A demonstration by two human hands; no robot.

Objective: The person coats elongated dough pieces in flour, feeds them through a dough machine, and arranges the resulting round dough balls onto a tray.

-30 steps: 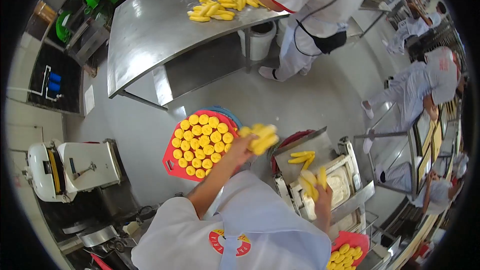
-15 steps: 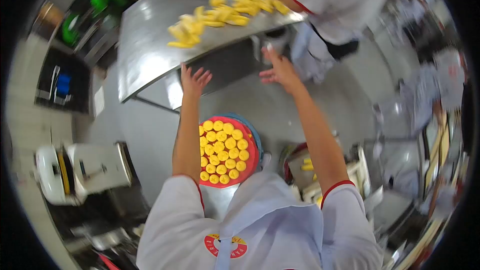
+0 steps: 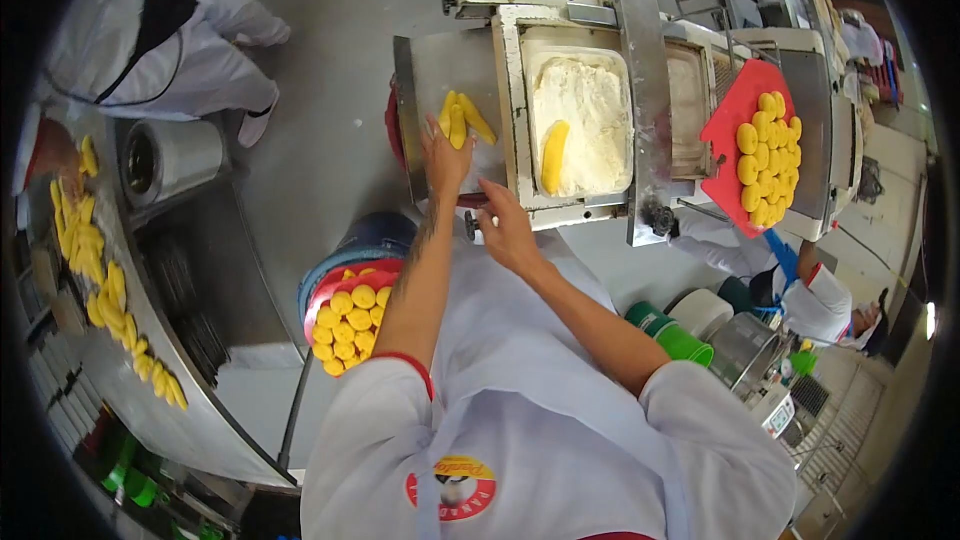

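Several long yellow dough pieces (image 3: 458, 118) lie on the metal tray of a white-framed machine (image 3: 508, 90). My left hand (image 3: 447, 155) is at their near ends, fingers stretched out and apart; it seems to touch them but does not grip them. My right hand (image 3: 508, 228) is by the machine's near edge, fingers apart and holding nothing. Beside them, a tub of white flour (image 3: 590, 100) sits in the machine frame, with one yellow dough piece (image 3: 554, 157) lying on the flour.
A red tray (image 3: 722, 130) of round yellow dough pieces rests at the machine's right end. Another red tray (image 3: 318, 298) with rounds sits on a blue barrel (image 3: 370, 237). At left, a co-worker's hand (image 3: 62, 155) is over yellow dough strips on a steel table (image 3: 225, 430).
My view has turned from the steel table to the machine. Both my hands were reaching out spread toward the table; now they are at the machine, the left by the dough pieces.
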